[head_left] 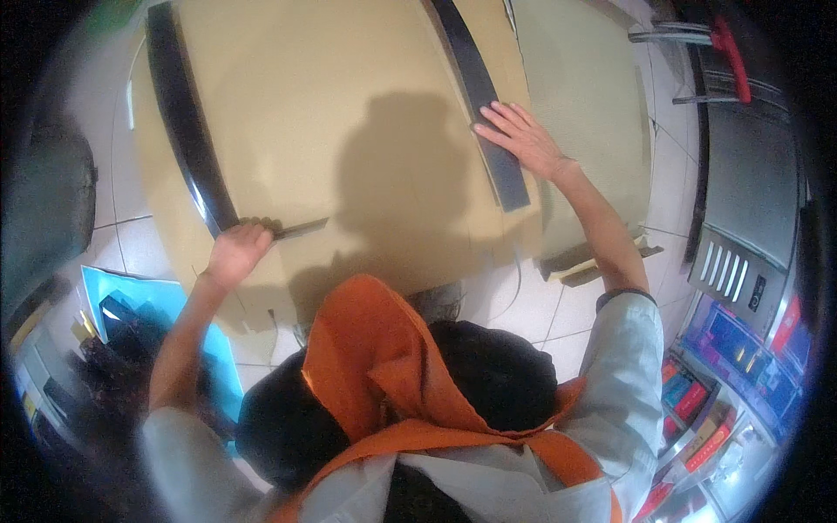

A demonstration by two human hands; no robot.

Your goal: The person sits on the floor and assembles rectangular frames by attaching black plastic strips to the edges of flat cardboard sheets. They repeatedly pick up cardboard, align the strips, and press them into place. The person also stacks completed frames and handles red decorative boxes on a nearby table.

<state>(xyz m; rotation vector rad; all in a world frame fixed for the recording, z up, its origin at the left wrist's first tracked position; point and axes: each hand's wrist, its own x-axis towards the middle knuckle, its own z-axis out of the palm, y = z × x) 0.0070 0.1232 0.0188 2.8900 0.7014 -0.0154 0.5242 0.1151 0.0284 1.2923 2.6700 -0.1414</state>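
A long black strip (179, 113) lies along the left side of a tan board (314, 61), and a second dark strip (475, 74) runs along its right side. At the near end of the left strip, my left hand (238, 253) is closed around a thin, dark, blade-like tool (302, 229). This tool points right across the board; its exact kind does not show, and the fingers hide its other end. My right hand (527, 139) rests on the right strip with its fingers stretched out.
A greenish sheet (584, 113) lies right of the board on the tiled floor (558, 309). A metal cabinet (741, 174) and a shelf with red and blue boxes (689, 401) stand at the right. On the left are a light-blue sheet (222, 375) and a dark rounded object (52, 192).
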